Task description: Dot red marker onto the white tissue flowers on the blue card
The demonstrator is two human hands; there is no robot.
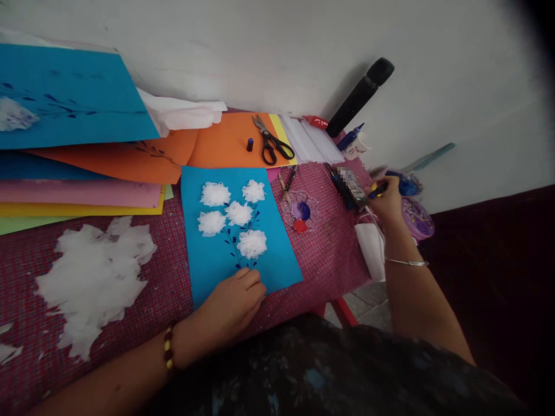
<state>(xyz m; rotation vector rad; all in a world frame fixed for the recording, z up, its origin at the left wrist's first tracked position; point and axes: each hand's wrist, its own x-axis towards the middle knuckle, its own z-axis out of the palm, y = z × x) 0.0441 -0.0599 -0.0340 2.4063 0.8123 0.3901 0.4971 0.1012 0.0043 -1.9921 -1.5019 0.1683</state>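
Note:
My left hand [237, 296] rests on the lower edge of a blue sheet of paper [273, 263], its fingers curled; whatever they may hold is hidden. White tissue-paper flowers [238, 214] sit on this sheet, with dark blue stems and leaves painted below and between them. Off to the right, my right hand [389, 201] is closed around a small dark-and-yellow stick-like thing [378, 190], whose kind I cannot make out. Beside that hand lies a partly blurred-out dark object [349, 186]. A white roll-shaped item [371, 249] is just below.
Torn white tissue [97, 277] is heaped at left, below stacked coloured sheets [82, 193]. Black-handled scissors [271, 141] lie on orange paper. A clear flower-shaped paint dish [300, 211] stands right of the blue sheet. A black cylinder [358, 98] leans on the wall; purple tub [417, 218] far right.

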